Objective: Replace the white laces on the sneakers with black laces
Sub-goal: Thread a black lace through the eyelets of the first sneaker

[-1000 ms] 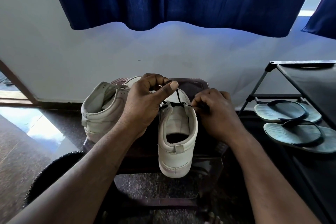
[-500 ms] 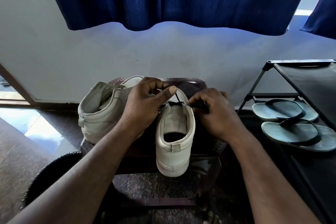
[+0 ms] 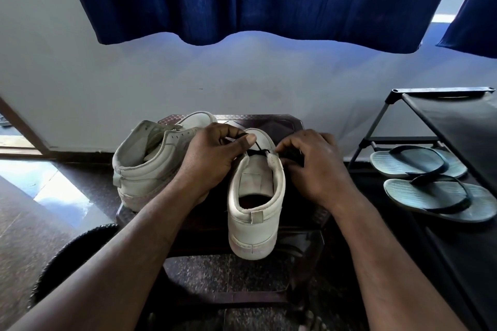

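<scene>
Left hand, pinching the black lace, has sunk closer to the sneaker; right hand still pinches it.

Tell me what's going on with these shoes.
A person is threading a black lace through the top eyelets of a white sneaker that stands heel toward them on a small dark table. The left hand pinches the lace on one side and the right hand pinches it at the other. The second sneaker sits to the left, not being handled. A pair of flip-flops lies on a rack at the right.
</scene>
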Tool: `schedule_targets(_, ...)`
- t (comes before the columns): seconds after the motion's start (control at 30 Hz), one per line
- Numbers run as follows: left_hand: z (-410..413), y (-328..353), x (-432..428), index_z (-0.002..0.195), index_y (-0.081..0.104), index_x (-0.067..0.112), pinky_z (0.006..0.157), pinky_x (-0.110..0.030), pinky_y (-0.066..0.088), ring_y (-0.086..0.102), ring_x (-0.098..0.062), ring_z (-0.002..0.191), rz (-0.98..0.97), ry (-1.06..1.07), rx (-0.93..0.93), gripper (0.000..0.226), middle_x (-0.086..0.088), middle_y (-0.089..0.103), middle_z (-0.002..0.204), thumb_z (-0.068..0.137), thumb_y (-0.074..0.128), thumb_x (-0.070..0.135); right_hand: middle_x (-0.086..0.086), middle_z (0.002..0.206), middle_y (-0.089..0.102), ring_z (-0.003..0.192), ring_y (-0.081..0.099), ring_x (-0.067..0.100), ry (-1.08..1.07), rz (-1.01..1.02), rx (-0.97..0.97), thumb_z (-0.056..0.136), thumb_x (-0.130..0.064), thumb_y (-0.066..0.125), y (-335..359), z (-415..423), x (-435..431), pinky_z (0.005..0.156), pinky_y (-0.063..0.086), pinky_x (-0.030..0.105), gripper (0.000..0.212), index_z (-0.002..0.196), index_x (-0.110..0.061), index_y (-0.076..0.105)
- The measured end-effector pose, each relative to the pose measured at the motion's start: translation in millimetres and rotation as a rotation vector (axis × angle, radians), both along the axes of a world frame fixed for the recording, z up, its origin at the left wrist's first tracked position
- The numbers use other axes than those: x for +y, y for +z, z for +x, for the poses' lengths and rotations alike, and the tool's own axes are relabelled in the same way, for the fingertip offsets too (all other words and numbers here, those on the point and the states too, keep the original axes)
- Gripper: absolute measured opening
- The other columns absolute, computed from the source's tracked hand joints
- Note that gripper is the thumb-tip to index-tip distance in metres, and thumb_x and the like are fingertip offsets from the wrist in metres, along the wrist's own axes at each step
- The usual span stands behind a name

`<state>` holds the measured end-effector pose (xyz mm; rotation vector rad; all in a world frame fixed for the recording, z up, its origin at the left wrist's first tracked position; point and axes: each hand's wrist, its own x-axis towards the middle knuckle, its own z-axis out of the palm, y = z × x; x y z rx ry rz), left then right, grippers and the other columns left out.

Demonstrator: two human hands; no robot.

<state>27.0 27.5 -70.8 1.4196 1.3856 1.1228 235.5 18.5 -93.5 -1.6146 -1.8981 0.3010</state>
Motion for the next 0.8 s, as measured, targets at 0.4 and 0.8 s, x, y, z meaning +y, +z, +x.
schedule_targets(0.4,1,-2,1,0.086,0.079,0.020,0.068,-0.029,0.050,0.058,-0.006,0.061,-0.057,-0.044,0.049,0.020,0.007,0.070,0.068,0.090,0.079,0.040,-0.018,0.106,0.060,0.121,0.047,0.020,-0.029,-0.050,-0.014,0.085,-0.045,0.075,1,7,1,0.102,0.036,0.042,0.010,0.087,-0.040,0.068)
schedule_targets(0.8,-3,-7,5,0.084,0.078,0.025,0.072,-0.028,0.048,0.057,0.000,0.058,-0.070,-0.040,0.042,0.011,0.013,0.070,0.069,0.092,0.078,0.033,-0.018,0.108,0.057,0.123,0.040,0.020,-0.086,-0.133,-0.125,0.088,-0.038,0.076,6,9,-3,0.097,0.028,0.037,0.015,0.080,-0.042,0.063)
